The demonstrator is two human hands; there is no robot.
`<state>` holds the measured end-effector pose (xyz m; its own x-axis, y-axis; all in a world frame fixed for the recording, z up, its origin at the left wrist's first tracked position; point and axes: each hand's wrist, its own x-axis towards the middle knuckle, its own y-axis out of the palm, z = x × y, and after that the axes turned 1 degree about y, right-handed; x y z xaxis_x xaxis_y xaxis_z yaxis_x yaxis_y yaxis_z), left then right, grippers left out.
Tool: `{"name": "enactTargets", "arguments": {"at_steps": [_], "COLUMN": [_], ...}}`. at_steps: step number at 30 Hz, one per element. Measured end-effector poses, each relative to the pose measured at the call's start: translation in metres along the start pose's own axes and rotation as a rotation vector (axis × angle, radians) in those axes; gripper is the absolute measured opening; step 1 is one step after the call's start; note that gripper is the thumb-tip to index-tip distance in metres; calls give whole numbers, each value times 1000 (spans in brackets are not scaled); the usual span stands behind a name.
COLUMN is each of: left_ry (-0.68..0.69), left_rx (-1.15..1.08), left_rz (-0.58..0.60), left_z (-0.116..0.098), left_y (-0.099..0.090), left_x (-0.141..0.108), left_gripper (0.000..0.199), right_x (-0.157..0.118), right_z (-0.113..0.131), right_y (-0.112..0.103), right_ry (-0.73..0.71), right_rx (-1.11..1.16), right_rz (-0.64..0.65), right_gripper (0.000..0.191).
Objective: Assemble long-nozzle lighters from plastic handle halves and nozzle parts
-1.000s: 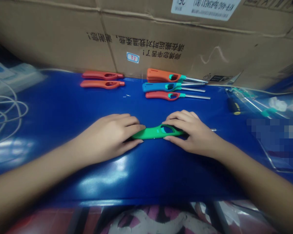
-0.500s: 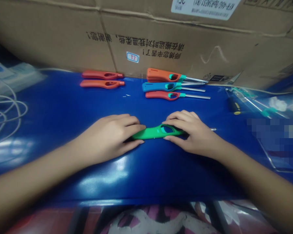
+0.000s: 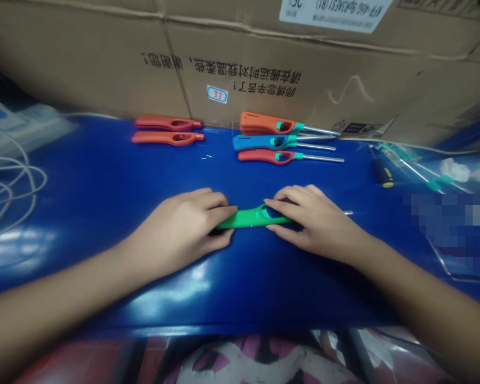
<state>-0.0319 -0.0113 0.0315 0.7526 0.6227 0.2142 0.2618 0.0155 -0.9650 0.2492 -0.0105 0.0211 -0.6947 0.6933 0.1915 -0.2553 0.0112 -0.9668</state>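
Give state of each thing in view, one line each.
Green lighter, held flat, rod poking out right
Left hand, gripping it
Right hand, gripping it
Upper red handle, no rod
Lower red handle, no rod
Orange lighter, rod fitted
Blue lighter, rod fitted
Red lighter, rod fitted
Screwdriver, lying flat

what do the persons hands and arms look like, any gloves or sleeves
The left hand and the right hand are bare: no gloves, rings or watch in view. The forearms show no sleeves as far as the view reaches. The fingernails look short.
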Motion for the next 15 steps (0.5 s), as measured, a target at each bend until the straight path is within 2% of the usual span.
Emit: {"name": "enactTargets", "arguments": {"at_steps": [4, 8, 15], "left_ry": [56, 40, 88], "left_rx": [24, -108, -154], "left_rz": [-22, -39, -59], "left_z": [3, 4, 2], "left_y": [1, 1, 0], "left_x": [0, -1, -1], "left_gripper": [27, 24, 25], "right_x": [2, 2, -1], "right_z": [-2, -1, 0], "right_y": [-5, -8, -9], "right_ry": [-103, -135, -175], "right_rx": [-89, -31, 2], "right_rz": [-38, -71, -119], "right_gripper": [35, 21, 17]}}
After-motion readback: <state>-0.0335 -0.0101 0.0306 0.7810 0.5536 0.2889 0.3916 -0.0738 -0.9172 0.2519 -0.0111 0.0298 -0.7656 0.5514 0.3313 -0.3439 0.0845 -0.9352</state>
